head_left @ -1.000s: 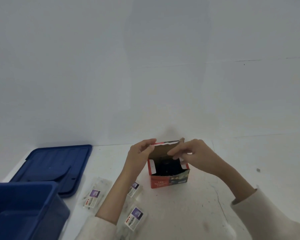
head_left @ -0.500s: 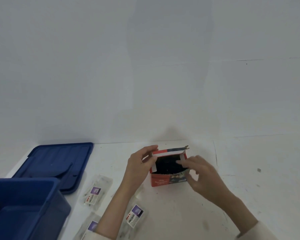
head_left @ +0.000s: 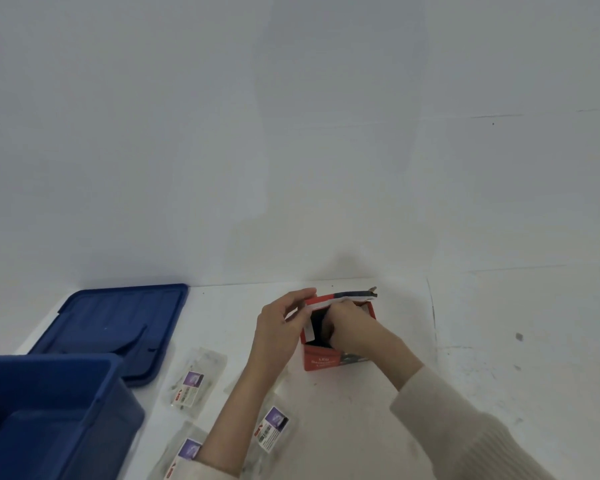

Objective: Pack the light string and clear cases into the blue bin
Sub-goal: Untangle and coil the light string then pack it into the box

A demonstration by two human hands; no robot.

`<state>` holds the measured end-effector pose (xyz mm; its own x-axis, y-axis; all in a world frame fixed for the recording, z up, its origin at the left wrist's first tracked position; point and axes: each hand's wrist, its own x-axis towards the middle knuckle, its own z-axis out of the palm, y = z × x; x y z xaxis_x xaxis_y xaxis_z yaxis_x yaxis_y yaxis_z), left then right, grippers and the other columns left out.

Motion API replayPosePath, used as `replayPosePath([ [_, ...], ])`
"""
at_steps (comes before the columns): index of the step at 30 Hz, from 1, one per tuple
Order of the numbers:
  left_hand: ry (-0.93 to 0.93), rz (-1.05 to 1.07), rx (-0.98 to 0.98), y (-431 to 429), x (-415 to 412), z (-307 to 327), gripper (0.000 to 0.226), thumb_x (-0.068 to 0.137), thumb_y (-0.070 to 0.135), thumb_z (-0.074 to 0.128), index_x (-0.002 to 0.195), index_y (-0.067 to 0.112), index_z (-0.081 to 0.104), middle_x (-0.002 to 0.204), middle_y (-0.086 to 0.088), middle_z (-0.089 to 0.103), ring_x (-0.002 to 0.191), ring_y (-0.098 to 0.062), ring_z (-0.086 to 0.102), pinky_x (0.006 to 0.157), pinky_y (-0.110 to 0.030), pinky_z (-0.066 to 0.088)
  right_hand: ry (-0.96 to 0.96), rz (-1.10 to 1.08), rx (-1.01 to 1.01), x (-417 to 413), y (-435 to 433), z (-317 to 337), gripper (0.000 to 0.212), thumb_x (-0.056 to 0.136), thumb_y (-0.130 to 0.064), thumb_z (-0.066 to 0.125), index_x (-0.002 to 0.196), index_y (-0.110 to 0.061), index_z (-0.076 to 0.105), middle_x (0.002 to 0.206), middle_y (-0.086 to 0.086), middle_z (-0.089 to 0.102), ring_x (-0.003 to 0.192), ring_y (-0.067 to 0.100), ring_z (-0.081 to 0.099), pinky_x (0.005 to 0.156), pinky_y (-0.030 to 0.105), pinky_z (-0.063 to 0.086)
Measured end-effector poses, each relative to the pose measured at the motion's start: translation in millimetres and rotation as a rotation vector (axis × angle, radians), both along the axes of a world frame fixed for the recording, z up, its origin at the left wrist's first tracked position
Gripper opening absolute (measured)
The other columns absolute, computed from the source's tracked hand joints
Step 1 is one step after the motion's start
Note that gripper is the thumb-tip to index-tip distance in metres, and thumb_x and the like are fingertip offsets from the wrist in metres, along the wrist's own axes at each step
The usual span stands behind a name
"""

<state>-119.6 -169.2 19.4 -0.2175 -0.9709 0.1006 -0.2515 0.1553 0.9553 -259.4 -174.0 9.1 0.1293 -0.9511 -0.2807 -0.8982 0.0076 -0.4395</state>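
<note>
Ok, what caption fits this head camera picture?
Right hand inside the open red cardboard box, left hand holding its flap, blue plastic bin nearby.

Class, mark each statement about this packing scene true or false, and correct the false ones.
1. The right hand reaches into the red box. True.
2. The blue lid sits on the blue bin. False: it lies flat on the table behind the bin.
3. The clear cases in view lie on the table, outside the bin. True.
4. The left hand holds a clear case. False: it pinches the box's flap.
</note>
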Motion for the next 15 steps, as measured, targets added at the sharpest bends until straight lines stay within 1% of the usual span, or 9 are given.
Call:
replayPosePath([
  [2,0.007,0.006,-0.001,-0.8,-0.3,-0.9,0.031,0.091,0.002,0.053,0.111,0.021,0.067,0.107,0.011,0.066,0.100,0.009,0.057,0.078,0.002,0.041,-0.030,0.045,0.059,-3.6,-5.4,1.7,0.029,0.089,-0.002,0.048,0.115,-0.006,0.063,0.109,0.011,0.065,0.081,0.018,0.056,0.058,0.015,0.038],
  [3,0.007,0.009,-0.003,-1.3,-0.5,-1.4,0.031,0.091,0.002,0.053,0.110,0.022,0.067,0.107,0.011,0.066,0.101,0.009,0.057,0.079,0.001,0.042,-0.036,0.064,0.071,-6.3,-5.4,2.3,0.030,0.089,-0.002,0.048,0.114,-0.006,0.063,0.109,0.010,0.066,0.083,0.019,0.058,0.059,0.016,0.040],
  [6,0.009,0.016,-0.007,-1.7,-0.7,-3.2,0.032,0.091,0.002,0.052,0.110,0.024,0.067,0.109,0.011,0.066,0.103,0.005,0.058,0.082,-0.001,0.043,-0.094,0.083,0.034,-14.7,2.2,1.6,0.027,0.087,-0.002,0.050,0.108,-0.004,0.068,0.106,0.008,0.068,0.087,0.018,0.061,0.074,0.021,0.049],
  [8,0.020,0.010,0.005,-0.7,0.6,-4.5,0.032,0.091,0.001,0.052,0.109,0.023,0.067,0.109,0.010,0.067,0.104,0.003,0.058,0.084,-0.002,0.044,-0.144,0.092,-0.008,-20.2,12.2,-0.8,0.019,0.088,-0.007,0.052,0.092,-0.003,0.070,0.092,0.009,0.069,0.074,0.014,0.057,0.067,0.020,0.045],
  [10,0.023,0.001,0.013,0.7,3.3,-7.0,0.032,0.090,0.000,0.053,0.109,0.022,0.068,0.110,0.008,0.068,0.105,0.002,0.059,0.088,-0.007,0.045,-0.201,0.087,-0.058,-26.2,23.0,-1.1,0.023,0.089,-0.014,0.053,0.071,-0.005,0.064,0.073,0.006,0.065,0.063,0.016,0.054,0.059,0.023,0.043],
  [11,0.022,-0.003,0.016,1.5,4.7,-8.7,0.032,0.090,0.000,0.053,0.109,0.021,0.068,0.110,0.007,0.068,0.106,0.000,0.060,0.092,-0.011,0.046,-0.214,0.092,-0.097,-29.0,28.6,-0.5,0.026,0.090,-0.016,0.053,0.069,-0.007,0.064,0.071,0.003,0.065,0.063,0.016,0.056,0.059,0.026,0.046],
  [13,0.025,-0.013,0.016,3.9,7.1,-12.1,0.033,0.090,-0.001,0.054,0.108,0.022,0.068,0.110,0.008,0.069,0.106,-0.001,0.061,0.096,-0.020,0.048,-0.193,0.131,-0.193,-33.3,41.1,3.0,0.022,0.090,-0.019,0.055,0.084,-0.009,0.074,0.087,-0.002,0.072,0.076,0.012,0.064,0.071,0.026,0.052],
  [14,0.019,-0.017,0.007,5.1,7.8,-13.9,0.033,0.089,0.000,0.054,0.107,0.024,0.068,0.110,0.010,0.068,0.106,0.000,0.061,0.097,-0.021,0.048,-0.180,0.143,-0.258,-35.1,48.1,5.0,0.021,0.090,-0.021,0.057,0.091,-0.011,0.075,0.094,-0.005,0.073,0.082,0.007,0.065,0.076,0.022,0.052],
  [15,0.009,-0.020,-0.005,6.5,8.4,-15.4,0.035,0.089,0.001,0.056,0.105,0.029,0.068,0.110,0.013,0.067,0.107,0.002,0.060,0.097,-0.021,0.047,-0.181,0.135,-0.347,-37.0,54.6,6.2,0.020,0.089,-0.024,0.058,0.092,-0.013,0.075,0.094,-0.008,0.073,0.081,0.002,0.063,0.075,0.018,0.050],
])
